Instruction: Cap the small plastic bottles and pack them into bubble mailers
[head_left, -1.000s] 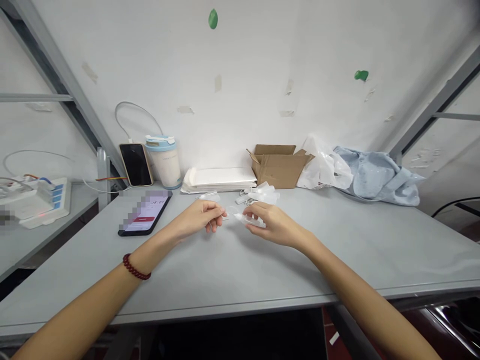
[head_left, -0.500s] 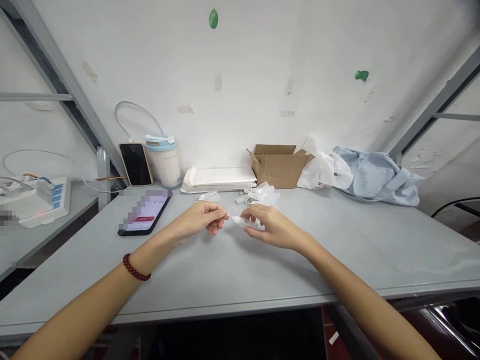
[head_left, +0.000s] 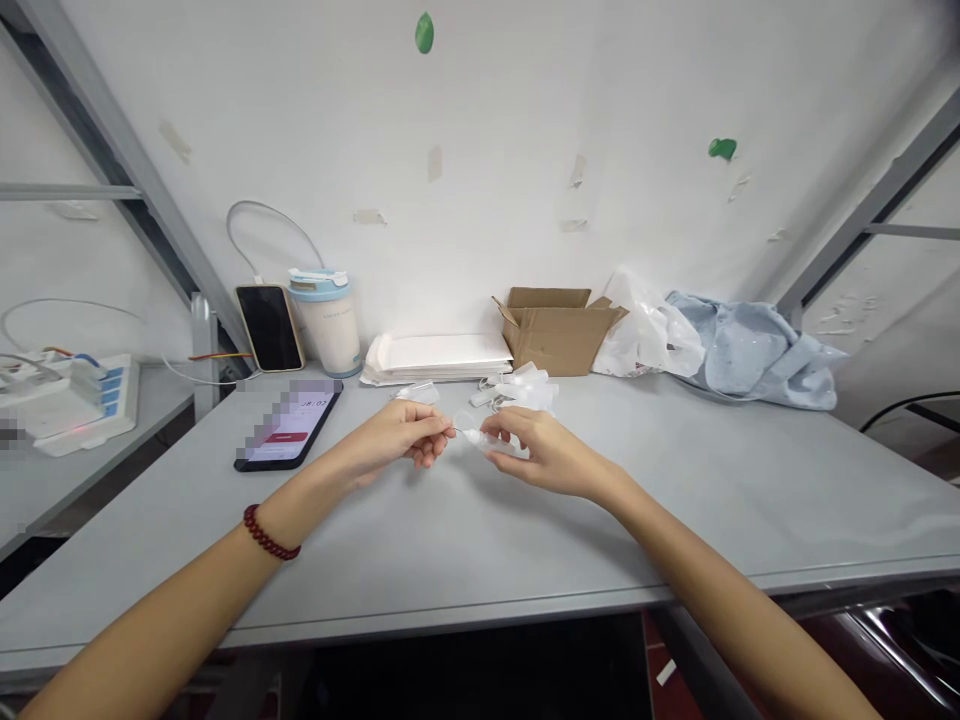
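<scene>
At the near edge of the tabletop (head_left: 450, 550), both forearms slant inward, the left one wearing a dark red beaded bracelet (head_left: 268, 534). Farther in, the hands face each other just above the surface, a narrow gap between them. The right hand (head_left: 540, 446), palm down with its fingers curled, holds a clear plastic tube (head_left: 489, 443) between thumb and fingers. The tube's long axis runs roughly crosswise, and its tapered end points left, straight at the other hand. The left hand (head_left: 414, 434) pinches narrowly, thumb against forefinger, on a thin strand (head_left: 459, 431) that reaches to that tapered end; a faint loop arches above the gap. The tube body is nearer the right hand, its tip close to the left fingertips. Whether the strand enters the tip is too small to tell.

Just beyond the right hand lies a heap of similar clear pieces (head_left: 525, 384); behind the left hand, another clear piece (head_left: 421, 392). Farther back stand a white stack of envelopes (head_left: 442, 355) and an open cardboard box (head_left: 562, 338).
</scene>
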